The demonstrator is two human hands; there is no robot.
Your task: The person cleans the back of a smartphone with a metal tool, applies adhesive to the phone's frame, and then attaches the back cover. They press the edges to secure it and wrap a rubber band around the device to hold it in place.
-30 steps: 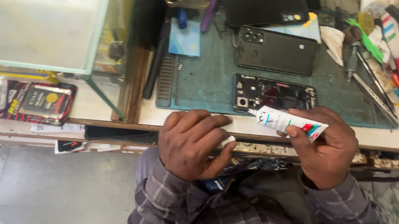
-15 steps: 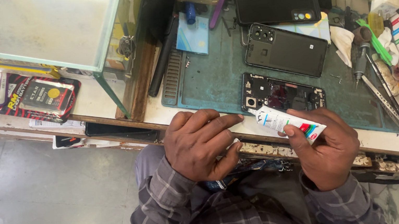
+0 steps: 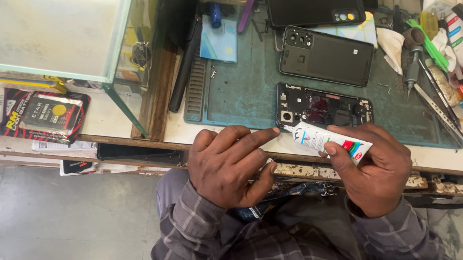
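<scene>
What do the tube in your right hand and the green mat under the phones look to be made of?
The tube in the right hand looks like soft plastic or thin laminate, white and glossy with coloured print; its flattened, slightly creased body suggests a squeezable wall. The mat looks like matte silicone or rubber, dull teal with no glare and moulded ridges along its left edge, though that is a guess from looks alone.

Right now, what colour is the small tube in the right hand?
White, with red, green and blue markings near its rear end; the tube shows best in the head view.
</scene>
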